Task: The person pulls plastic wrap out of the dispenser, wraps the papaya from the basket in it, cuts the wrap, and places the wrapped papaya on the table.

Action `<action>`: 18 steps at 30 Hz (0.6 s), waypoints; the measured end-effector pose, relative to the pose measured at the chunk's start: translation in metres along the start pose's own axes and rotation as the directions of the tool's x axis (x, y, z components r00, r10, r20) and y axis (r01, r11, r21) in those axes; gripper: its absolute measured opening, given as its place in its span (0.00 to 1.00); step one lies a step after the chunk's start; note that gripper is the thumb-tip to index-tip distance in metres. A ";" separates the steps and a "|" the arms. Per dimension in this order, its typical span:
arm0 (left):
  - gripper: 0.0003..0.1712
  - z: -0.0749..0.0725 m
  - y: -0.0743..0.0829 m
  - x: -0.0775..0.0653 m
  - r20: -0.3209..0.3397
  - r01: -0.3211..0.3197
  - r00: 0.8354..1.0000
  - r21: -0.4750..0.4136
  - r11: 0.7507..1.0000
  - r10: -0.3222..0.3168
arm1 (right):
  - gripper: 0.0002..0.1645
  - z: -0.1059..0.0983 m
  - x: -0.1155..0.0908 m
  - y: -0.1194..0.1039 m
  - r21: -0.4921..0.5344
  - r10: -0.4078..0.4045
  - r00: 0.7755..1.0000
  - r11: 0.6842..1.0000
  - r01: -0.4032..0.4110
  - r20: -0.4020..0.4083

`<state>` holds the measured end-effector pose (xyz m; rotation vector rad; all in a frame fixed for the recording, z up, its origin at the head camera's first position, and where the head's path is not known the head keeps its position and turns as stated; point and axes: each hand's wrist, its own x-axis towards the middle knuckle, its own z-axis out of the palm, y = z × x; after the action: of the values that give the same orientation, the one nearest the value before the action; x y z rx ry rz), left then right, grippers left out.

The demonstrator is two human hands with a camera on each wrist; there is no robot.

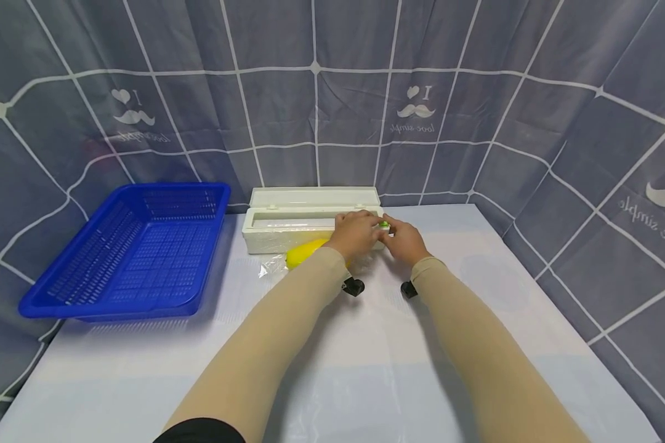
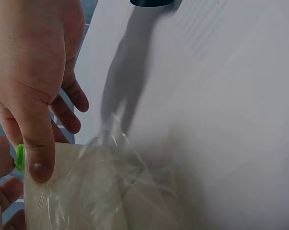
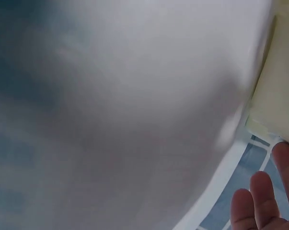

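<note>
A long white cling film box (image 1: 260,241) stands at the back middle, its lid raised. Clear film (image 2: 101,191) hangs down its front, wrinkled in the left wrist view. At the box's right end my left hand (image 1: 354,234) grips the edge, thumb pressed on the film-covered front. My right hand (image 1: 404,241) meets it there, thumb and forefinger pinching a small green slide cutter (image 2: 20,157). Its other fingers (image 3: 264,194) are spread beside the box's end. A smooth yellow object (image 1: 303,253) lies before the box, partly hidden by the left forearm, with film around it.
A blue plastic basket (image 1: 199,289) sits on the left of the white-covered table (image 1: 366,369). A grey checked curtain (image 1: 277,111) hangs behind the box and along both sides. Black wrist camera mounts (image 1: 353,287) hang under both wrists.
</note>
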<state>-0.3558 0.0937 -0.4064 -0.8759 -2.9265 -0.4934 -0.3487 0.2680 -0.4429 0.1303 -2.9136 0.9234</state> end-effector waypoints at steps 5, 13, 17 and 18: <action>0.25 0.002 0.002 0.002 -0.018 -0.013 1.000 0.031 0.999 0.013 | 0.39 0.000 0.000 -0.001 -0.004 0.011 1.000 1.000 -0.011 -0.003; 0.22 0.002 0.000 0.007 -0.054 -0.014 0.998 0.031 0.999 0.016 | 0.40 0.000 -0.001 -0.002 -0.027 0.010 1.000 1.000 -0.010 -0.017; 0.21 0.004 -0.002 0.011 -0.058 0.009 0.998 -0.012 1.000 -0.009 | 0.40 -0.001 -0.002 -0.004 -0.019 0.024 1.000 1.000 -0.024 -0.005; 0.20 0.004 -0.002 0.012 -0.058 0.014 0.998 -0.023 1.000 -0.015 | 0.40 -0.001 -0.002 -0.004 -0.017 0.025 1.000 1.000 -0.025 -0.004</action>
<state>-0.3669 0.0995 -0.4087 -0.8289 -2.8818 -0.5450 -0.3465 0.2651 -0.4404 0.0916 -2.9253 0.9007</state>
